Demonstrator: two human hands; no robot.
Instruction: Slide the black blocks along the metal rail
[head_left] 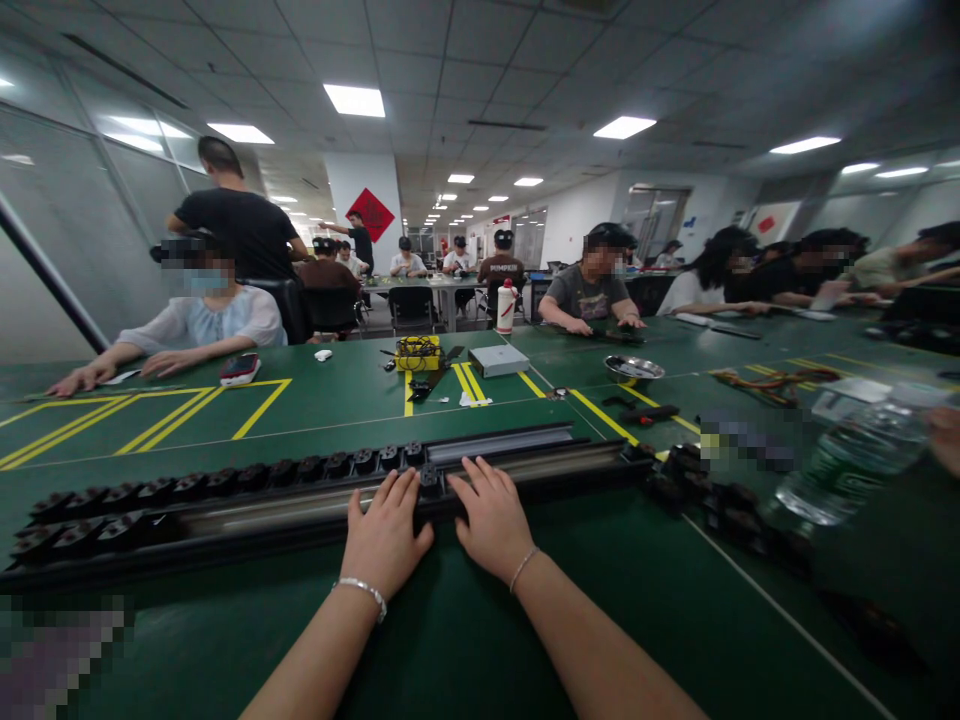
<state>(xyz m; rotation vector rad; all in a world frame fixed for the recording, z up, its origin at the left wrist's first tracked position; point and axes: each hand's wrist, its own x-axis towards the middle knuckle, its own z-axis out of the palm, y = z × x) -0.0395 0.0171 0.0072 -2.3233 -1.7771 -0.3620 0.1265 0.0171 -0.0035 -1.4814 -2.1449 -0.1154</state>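
My left hand lies across a long black rail with a pale metal channel, its fingers stretched forward. Just to its right, my right hand rests on the same rail with its fingers spread. Between the two hands sits a small black block-like part in the channel; neither hand visibly grips it. Several similar black parts line the rear track on the left, and more sit at the front rail's left end. Whatever lies under my palms is hidden.
Loose black parts trail rightward beside a clear water bottle. Farther back are a yellow box with black cables, a grey box and a metal bowl. People sit opposite, including one in grey.
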